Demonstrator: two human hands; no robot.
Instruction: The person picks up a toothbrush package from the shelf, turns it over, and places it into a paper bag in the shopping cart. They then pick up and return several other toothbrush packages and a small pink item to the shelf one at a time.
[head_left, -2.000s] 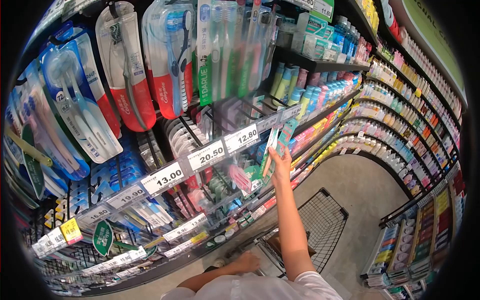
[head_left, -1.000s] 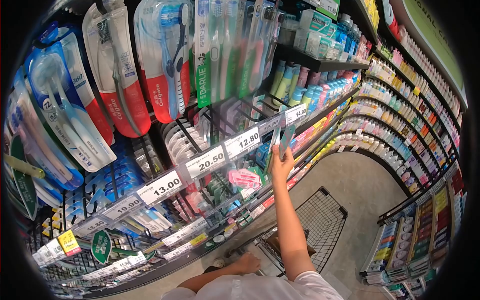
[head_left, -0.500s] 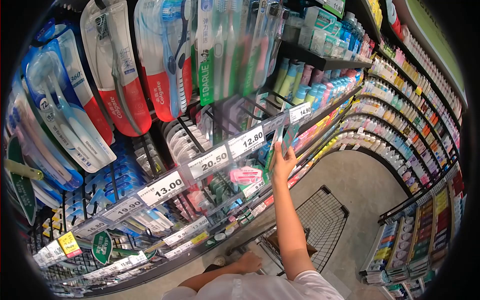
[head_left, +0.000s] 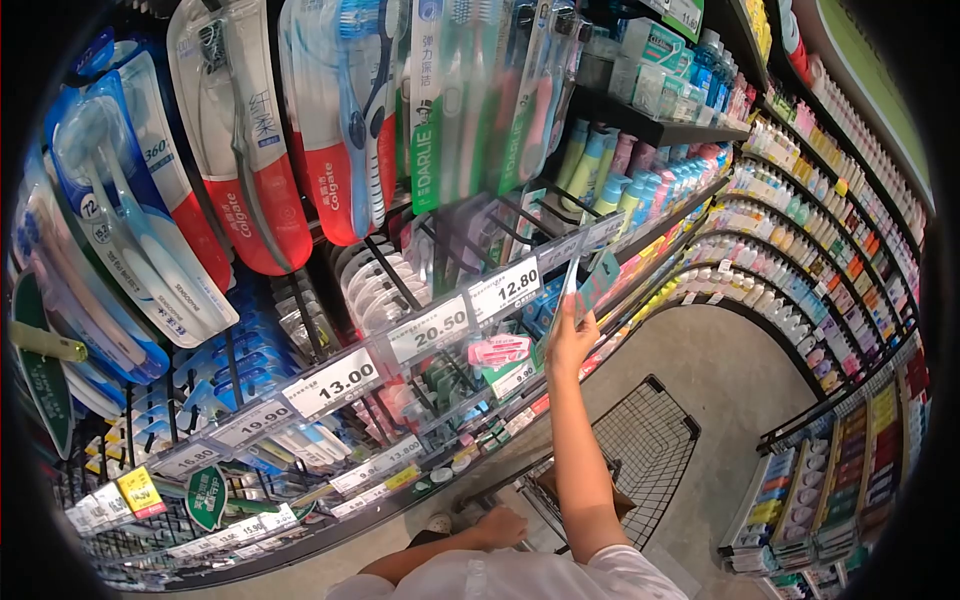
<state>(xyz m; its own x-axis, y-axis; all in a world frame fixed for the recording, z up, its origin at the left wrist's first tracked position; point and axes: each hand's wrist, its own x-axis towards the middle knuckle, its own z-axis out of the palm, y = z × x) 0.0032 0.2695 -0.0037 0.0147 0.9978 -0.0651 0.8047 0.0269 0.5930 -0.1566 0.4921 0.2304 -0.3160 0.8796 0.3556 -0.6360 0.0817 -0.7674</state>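
My right hand (head_left: 572, 342) reaches out at the price rail, its fingers closed on a thin, flat package with a teal-green card (head_left: 600, 281). Seen nearly edge-on, the package does not show what is inside. Near it on the rail is the 12.80 price tag (head_left: 505, 287), and a pink-and-white pack (head_left: 499, 350) hangs just below left. My left hand (head_left: 500, 527) is low by my body, curled at the handle end of the wire shopping cart (head_left: 650, 425); its fingers are mostly hidden.
Large toothbrush packs, including red Colgate (head_left: 245, 225) and green Darlie (head_left: 425, 165), hang on hooks at the upper left. Bottles (head_left: 600, 165) stand on the shelf to the right. A curved shelf wall (head_left: 790, 250) lines the far side, with grey floor (head_left: 715, 335) before it.
My right hand has shifted slightly right and down with the package, whose green card now turns its face more toward me. My left hand stays by the cart.
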